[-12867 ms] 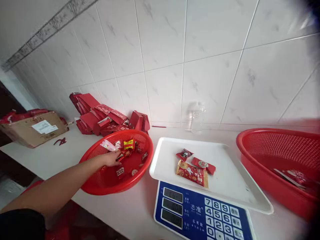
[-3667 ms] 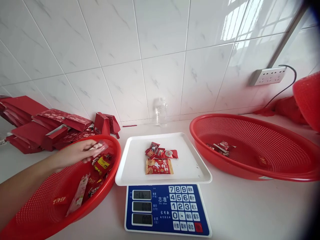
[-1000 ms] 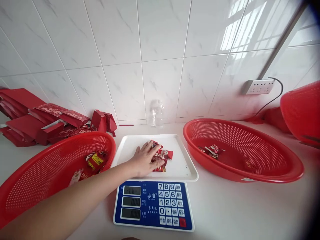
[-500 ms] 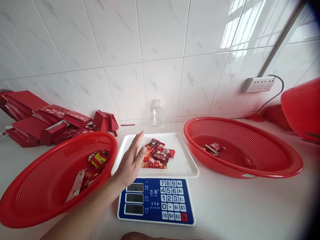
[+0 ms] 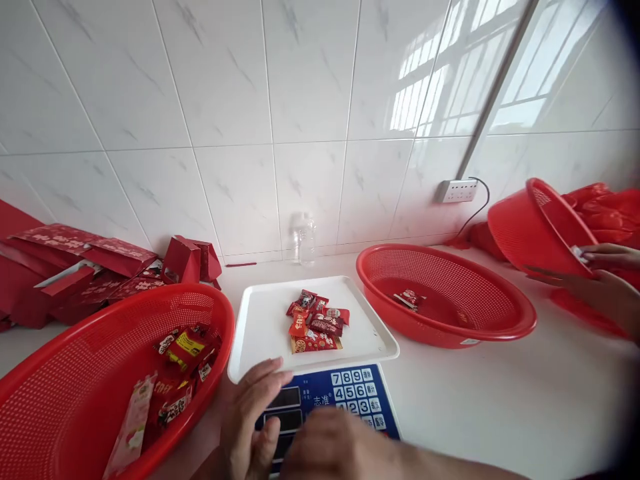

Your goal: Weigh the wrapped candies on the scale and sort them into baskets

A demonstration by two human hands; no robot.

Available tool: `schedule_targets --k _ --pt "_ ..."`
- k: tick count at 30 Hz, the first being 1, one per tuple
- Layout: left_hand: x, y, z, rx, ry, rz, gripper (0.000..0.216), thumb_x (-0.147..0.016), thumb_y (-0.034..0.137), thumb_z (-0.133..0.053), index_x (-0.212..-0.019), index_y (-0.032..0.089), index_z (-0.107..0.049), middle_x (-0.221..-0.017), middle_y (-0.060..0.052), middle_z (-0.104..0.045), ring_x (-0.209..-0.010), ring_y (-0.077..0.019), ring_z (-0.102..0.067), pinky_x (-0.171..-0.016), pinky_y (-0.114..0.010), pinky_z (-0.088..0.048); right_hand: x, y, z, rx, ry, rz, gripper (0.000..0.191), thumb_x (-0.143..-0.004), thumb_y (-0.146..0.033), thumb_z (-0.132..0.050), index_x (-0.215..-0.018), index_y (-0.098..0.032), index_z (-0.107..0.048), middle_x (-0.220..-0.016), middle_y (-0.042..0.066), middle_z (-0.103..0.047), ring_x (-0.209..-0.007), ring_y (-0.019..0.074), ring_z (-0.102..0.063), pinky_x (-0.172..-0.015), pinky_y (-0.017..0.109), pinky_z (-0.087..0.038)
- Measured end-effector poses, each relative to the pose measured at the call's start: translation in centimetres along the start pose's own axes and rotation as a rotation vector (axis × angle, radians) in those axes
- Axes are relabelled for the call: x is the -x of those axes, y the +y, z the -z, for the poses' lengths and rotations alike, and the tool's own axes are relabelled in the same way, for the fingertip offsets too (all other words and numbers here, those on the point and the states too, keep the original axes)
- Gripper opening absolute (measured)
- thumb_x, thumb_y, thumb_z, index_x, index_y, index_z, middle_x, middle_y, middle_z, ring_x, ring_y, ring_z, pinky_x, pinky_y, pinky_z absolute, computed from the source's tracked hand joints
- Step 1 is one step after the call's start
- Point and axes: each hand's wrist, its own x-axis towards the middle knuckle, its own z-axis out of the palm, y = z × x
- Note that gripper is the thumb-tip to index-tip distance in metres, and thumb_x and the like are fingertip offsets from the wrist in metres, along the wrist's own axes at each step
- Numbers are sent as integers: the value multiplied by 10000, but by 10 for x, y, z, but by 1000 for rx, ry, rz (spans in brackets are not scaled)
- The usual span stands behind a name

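Note:
My left hand (image 5: pixel 253 417) hovers by the left edge of the blue keypad panel (image 5: pixel 320 393), just short of the white weighing tray (image 5: pixel 260 320); its fingers are stretched and its thumb stands apart, with nothing in it. Over the front of the panel, my right hand (image 5: pixel 333 440) is smeared by motion, so its fingers cannot be made out. Both hands cover part of the displays and keys. A small heap of red-wrapped snacks (image 5: pixel 317 323) lies on the tray.
A red basket (image 5: pixel 50 373) with several wrapped snacks stands left, another red basket (image 5: pixel 450 327) right with a few. Red gift boxes (image 5: pixel 85 273) pile up at far left. Against the wall are a clear bottle (image 5: pixel 305 243) and power strip (image 5: pixel 457 191). Another person's hands (image 5: pixel 600 277) touch a tilted basket (image 5: pixel 520 217).
My left hand has drawn back from above the tray to the panel. My right hand has come in over the keys. The view has shifted, showing another person's hands at right.

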Motion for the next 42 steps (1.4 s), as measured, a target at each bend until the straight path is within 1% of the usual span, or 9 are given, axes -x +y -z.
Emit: schedule_targets --k 2,6,10,15,19,25,28,36,42 --pt "4 7 -4 60 59 13 374 -1004 227 -436 -1363 136 -492 -1135 -129 -693 -1147 -245 -612 -942 -384 -546 -1 18 23 102 -3 -130 248 -993 -210 -399 -1056 -157 -633 -869 70 -699 -764 163 -653 -698 300 -566" --pt "8 15 -11 189 175 188 298 -1012 284 -440 -1260 166 -555 -1003 -79 -705 -1040 -201 -638 -911 -319 -543 -2 55 50 394 -31 -374 210 -965 -240 -510 -1113 -162 -639 -1047 112 -699 -991 254 -634 -843 438 -541" --pt "7 19 -13 259 233 319 273 -1008 319 -458 -1219 202 -584 -947 -48 -706 -1002 -184 -638 -899 -284 -528 -13 74 50 408 -249 -579 330 -944 -302 -571 -1244 -169 -602 -1282 131 -607 -1233 304 -519 -1002 512 -464" --pt "1 28 -21 277 402 477 261 -994 401 -479 -1132 234 -625 -863 -14 -682 -917 -169 -629 -870 -267 -497 -34 80 45 298 -396 -662 343 -970 -377 -526 -1259 -219 -623 -1415 117 -499 -1399 321 -335 -1130 537 -318" --pt "-1 29 -21 296 374 481 263 -995 401 -482 -1122 226 -631 -821 -19 -679 -853 -178 -641 -820 -281 -507 -39 90 44 244 -426 -666 379 -969 -426 -514 -1286 -233 -596 -1469 120 -439 -1441 316 -259 -1157 562 -249" --pt "-2 24 -15 355 302 387 273 -998 380 -485 -1182 230 -619 -802 -34 -682 -812 -190 -637 -768 -304 -531 -41 107 49 124 -569 -765 832 -862 -693 -525 -1520 -234 -304 -1607 168 -132 -1480 381 -17 -1151 660 -91" --pt "-4 22 -14 371 291 360 278 -998 385 -485 -1195 239 -614 -788 -30 -679 -790 -185 -636 -743 -296 -536 -44 112 46 79 -592 -716 805 -835 -715 -548 -1493 -289 -365 -1607 165 -132 -1475 394 -18 -1144 663 -55" --pt "-1 21 -14 331 267 356 284 -998 388 -481 -1203 239 -607 -761 -31 -679 -757 -184 -645 -714 -294 -553 -36 128 42 23 -443 -591 475 -845 -515 -666 -1183 -184 -627 -1431 134 -470 -1422 315 -288 -1169 539 -203" --pt "0 9 -6 336 115 220 319 -1010 361 -458 -1275 209 -549 -766 -47 -692 -738 -182 -664 -699 -288 -567 -19 128 70 26 -477 -748 672 -879 -591 -565 -1429 -221 -455 -1544 154 -300 -1430 351 -261 -1128 569 -288"
